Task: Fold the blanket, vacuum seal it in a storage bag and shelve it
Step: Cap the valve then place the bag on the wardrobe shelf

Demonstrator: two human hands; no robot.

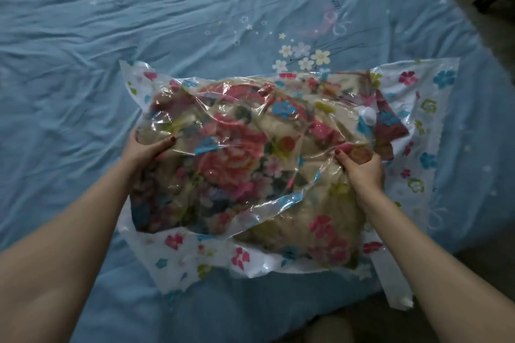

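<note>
l grip (145, 152) clamps bag (412, 108) edge | r grip (362, 167) pinches film | arms out

Both your arms are bare and stretched forward, coming in from the bottom corners and angling toward each other. Your left hand (145, 152) sits a bit farther out than the right, palm turned inward, thumb (163, 145) lying across the top and pointing right, the other fingers wrapped around the far side where you can't see them. Your right hand (361, 167) is knuckles-up, fingers curled down and bunched into a pinch, thumb tucked in on the left. Red polish shows on your left thumb and on one right fingertip (337, 152). Wrists look pretty straight, elbows out of view.
</note>
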